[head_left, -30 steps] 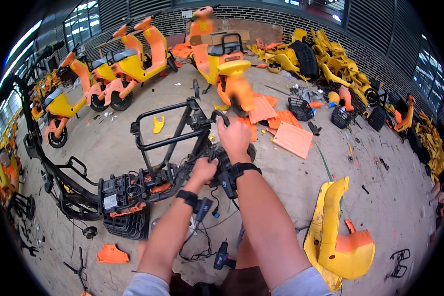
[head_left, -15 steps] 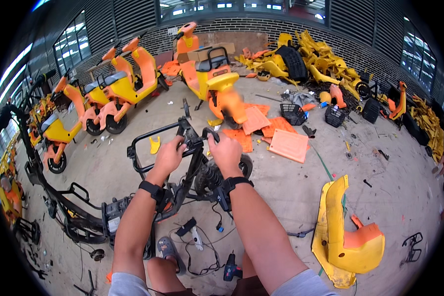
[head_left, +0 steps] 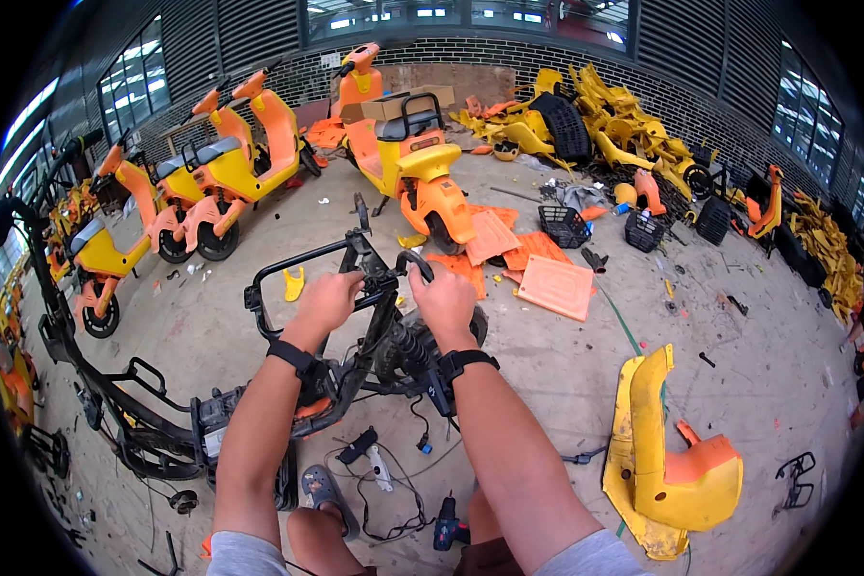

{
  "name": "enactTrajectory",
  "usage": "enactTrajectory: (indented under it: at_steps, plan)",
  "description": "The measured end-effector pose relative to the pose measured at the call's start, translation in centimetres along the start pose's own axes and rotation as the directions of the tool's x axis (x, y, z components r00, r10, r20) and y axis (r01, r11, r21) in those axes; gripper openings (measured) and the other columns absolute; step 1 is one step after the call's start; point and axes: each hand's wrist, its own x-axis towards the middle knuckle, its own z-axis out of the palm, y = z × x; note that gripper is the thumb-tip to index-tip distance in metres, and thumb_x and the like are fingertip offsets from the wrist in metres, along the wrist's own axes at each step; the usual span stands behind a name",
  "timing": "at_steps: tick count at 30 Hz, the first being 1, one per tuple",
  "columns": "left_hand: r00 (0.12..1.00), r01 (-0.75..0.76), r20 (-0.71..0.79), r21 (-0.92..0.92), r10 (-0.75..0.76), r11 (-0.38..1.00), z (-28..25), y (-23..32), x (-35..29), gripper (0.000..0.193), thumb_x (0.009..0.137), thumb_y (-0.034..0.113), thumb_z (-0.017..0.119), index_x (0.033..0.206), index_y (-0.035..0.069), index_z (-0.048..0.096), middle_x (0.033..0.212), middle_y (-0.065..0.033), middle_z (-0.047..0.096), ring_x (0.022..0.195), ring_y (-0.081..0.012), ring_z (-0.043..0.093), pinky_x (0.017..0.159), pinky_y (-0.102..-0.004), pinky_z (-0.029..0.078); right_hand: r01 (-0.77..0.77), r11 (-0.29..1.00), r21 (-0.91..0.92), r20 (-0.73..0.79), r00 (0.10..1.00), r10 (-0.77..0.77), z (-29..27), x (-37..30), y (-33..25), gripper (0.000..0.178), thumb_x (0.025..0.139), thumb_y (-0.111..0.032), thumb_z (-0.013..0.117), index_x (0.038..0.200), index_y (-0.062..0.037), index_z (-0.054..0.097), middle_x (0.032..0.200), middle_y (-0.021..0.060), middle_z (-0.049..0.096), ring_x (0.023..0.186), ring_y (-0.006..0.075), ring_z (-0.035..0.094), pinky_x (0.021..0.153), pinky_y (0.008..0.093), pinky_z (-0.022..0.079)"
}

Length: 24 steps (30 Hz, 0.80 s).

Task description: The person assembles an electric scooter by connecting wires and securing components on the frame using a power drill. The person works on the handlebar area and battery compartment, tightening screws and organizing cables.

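A stripped black scooter frame (head_left: 359, 357) lies in front of me, its long body running off to the left. My left hand (head_left: 326, 301) is closed on the frame beside a rectangular tubular rack (head_left: 302, 257); its fingertips are partly hidden. My right hand (head_left: 445, 300) wraps round a curved black bar (head_left: 412, 257) at the same end of the frame. Just below the right hand are a coil-spring shock absorber (head_left: 413, 348) and a black wheel, partly hidden by my arm. Both wrists wear black straps.
A cordless drill (head_left: 447, 524) and loose cables lie by my feet. A yellow and orange body panel (head_left: 684, 470) rests at the right. Orange panels (head_left: 557, 286) and black baskets (head_left: 564, 227) lie ahead. Several yellow-orange scooters (head_left: 250, 178) stand beyond, near a pile of yellow panels (head_left: 634, 115).
The view has shifted slightly. Both hands stay on the frame, with the left hand's fingers a little more closed over it.
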Motion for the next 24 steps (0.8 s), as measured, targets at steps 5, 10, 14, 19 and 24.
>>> enactTrajectory:
  at_steps: [5, 10, 14, 19, 24]
  plan:
    - [0.993, -0.114, 0.057, 0.185, 0.105, 0.976, -0.8, -0.4, 0.6, 0.021, 0.089, 0.021, 0.057, 0.106, 0.015, 0.069, 0.077, -0.0153, 0.067, 0.078, -0.0328, 0.066, 0.065, -0.0454, 0.051, -0.002, 1.0, 0.018, -0.009, 1.0, 0.002, 0.1, -0.1, -0.2, 0.031, 0.083, -0.036, 0.065, 0.078, -0.0064, 0.072, 0.06, 0.0163, 0.064, 0.058, 0.0353, 0.065, 0.055, 0.044, 0.052]
    - [0.95, -0.295, 0.038, 0.42, 0.309, 0.858, -2.3, 0.4, 1.2, 0.026, 0.085, 0.015, 0.058, 0.108, 0.015, 0.068, 0.079, -0.0076, 0.067, 0.081, -0.0251, 0.066, 0.063, -0.0395, 0.052, -0.003, 1.0, 0.003, -0.017, 1.0, 0.003, -0.1, 0.1, 0.0, 0.032, 0.083, -0.037, 0.065, 0.078, -0.0068, 0.072, 0.06, 0.0161, 0.064, 0.057, 0.0353, 0.065, 0.055, 0.0445, 0.052]
    - [0.946, -0.295, 0.017, 0.454, 0.322, 0.841, -1.8, -0.3, -0.1, 0.032, 0.084, 0.012, 0.057, 0.115, 0.015, 0.065, 0.082, -0.0052, 0.066, 0.086, -0.0235, 0.066, 0.063, -0.0376, 0.053, -0.009, 1.0, 0.003, -0.013, 1.0, 0.009, 0.1, -0.1, -0.1, 0.03, 0.082, -0.037, 0.065, 0.079, -0.0082, 0.072, 0.061, 0.0158, 0.064, 0.058, 0.0351, 0.064, 0.055, 0.0444, 0.051]
    - [0.977, -0.18, 0.181, 0.404, 0.114, 0.897, -2.4, 2.4, -0.1, 0.035, 0.083, 0.009, 0.056, 0.118, 0.01, 0.062, 0.085, -0.0113, 0.068, 0.085, -0.0271, 0.068, 0.067, -0.0387, 0.054, 0.003, 1.0, -0.009, -0.017, 1.0, -0.003, 0.5, 0.0, 0.3, 0.033, 0.083, -0.038, 0.064, 0.074, -0.007, 0.071, 0.061, 0.016, 0.064, 0.057, 0.035, 0.065, 0.055, 0.0452, 0.052]
    - [0.97, 0.03, 0.228, 0.216, -0.08, 0.976, -2.0, 5.4, 0.1, 0.045, 0.079, 0.014, 0.06, 0.123, 0.002, 0.058, 0.095, -0.0228, 0.068, 0.087, -0.0329, 0.068, 0.073, -0.0428, 0.055, 0.01, 1.0, -0.012, -0.028, 1.0, -0.01, 0.2, -0.1, 0.3, 0.034, 0.083, -0.038, 0.064, 0.073, -0.0066, 0.071, 0.06, 0.0169, 0.064, 0.057, 0.0358, 0.065, 0.054, 0.0451, 0.052]
